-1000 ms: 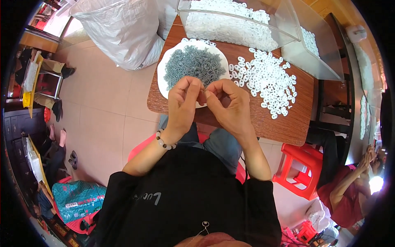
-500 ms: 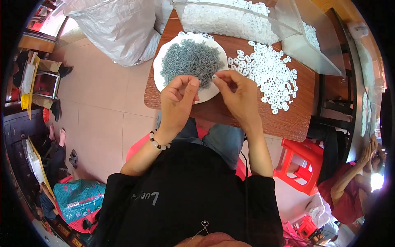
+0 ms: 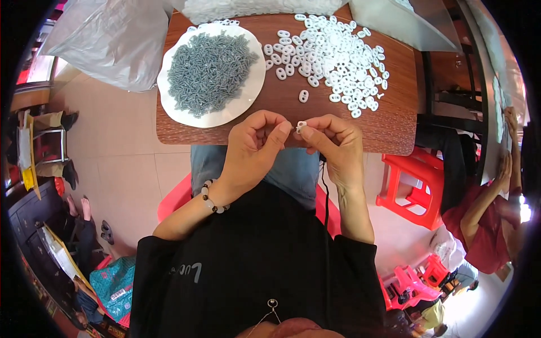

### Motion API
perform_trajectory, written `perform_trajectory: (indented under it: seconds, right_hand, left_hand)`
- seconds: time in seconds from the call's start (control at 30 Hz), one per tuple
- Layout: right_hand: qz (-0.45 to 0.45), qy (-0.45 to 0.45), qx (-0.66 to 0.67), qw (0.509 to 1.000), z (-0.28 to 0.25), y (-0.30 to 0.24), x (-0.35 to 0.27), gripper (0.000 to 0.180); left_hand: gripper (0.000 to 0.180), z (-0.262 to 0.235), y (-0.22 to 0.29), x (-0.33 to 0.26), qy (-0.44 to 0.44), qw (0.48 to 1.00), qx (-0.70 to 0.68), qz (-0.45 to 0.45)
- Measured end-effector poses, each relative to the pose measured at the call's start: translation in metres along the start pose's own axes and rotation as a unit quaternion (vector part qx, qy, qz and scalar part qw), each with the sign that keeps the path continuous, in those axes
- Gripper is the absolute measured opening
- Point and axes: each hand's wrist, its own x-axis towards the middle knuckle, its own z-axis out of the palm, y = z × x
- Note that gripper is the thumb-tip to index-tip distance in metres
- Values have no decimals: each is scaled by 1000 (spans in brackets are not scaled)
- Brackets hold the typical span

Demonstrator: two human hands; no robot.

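My right hand pinches a small white oval plastic piece with two holes between thumb and forefinger. Close against it, the thumb and fingertips of my left hand are pressed together. Some tiny dark thing shows at those left fingertips, too small to name. Both hands meet over the table's near edge. Beyond my left hand is a white scalloped plate heaped with small grey screw-like pieces. A loose pile of white two-hole pieces lies beyond my right hand, and one single white piece lies nearer.
Clear-walled bins with white pieces stand along the table's far side. A large pale sack is at the far left. A red plastic stool stands at right, near another person in a dark red top.
Both hands have left the plate's near rim and come together by the table's near edge, the white piece now between them. The whole view has shifted, with the plate lying farther left.
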Motion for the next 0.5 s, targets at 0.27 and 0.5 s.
perform_trajectory:
  seconds: [0.27, 0.5]
  right_hand:
    - [-5, -32, 6, 999, -9, 4, -4, 13]
    - [-12, -26, -10, 1000, -7, 1, -5, 12]
  left_hand:
    - [19, 1, -4, -2, -15, 999, 42, -13]
    - [19, 0, -5, -1, -30, 998, 58, -5]
